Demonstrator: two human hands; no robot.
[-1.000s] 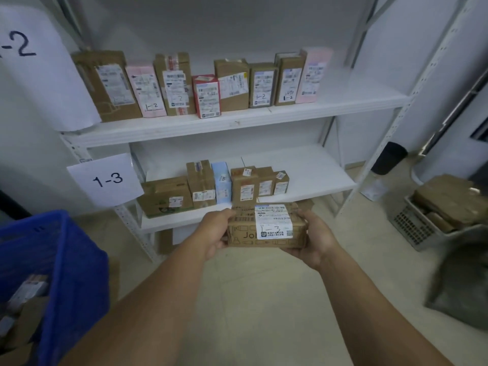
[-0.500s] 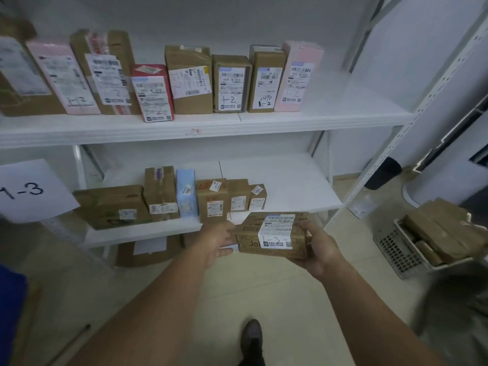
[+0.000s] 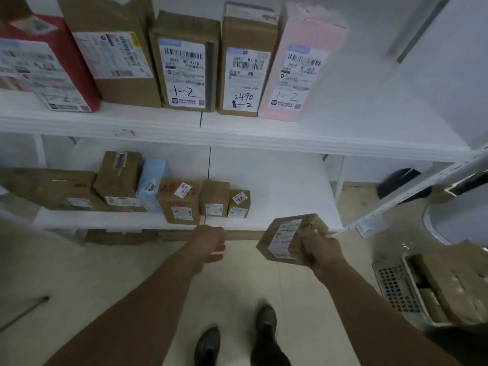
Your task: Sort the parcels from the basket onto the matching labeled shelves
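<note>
The right hand (image 3: 322, 252) grips a tilted brown cardboard parcel with a white label (image 3: 285, 235) just before the lower white shelf (image 3: 277, 180). The left hand (image 3: 211, 244) hangs loosely curled and empty. The next move is likely to set the parcel right of the row of brown boxes (image 3: 214, 199).

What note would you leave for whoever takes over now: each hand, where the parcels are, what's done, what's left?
Right hand grips a tilted brown parcel in front of the lower shelf, not set down.
Left hand holds nothing.
Done: a row of parcels stands on the lower shelf's left; parcels marked 1-2 stand on the upper shelf.
Left: read the held label, blurred here, and shelve it to match.
</note>
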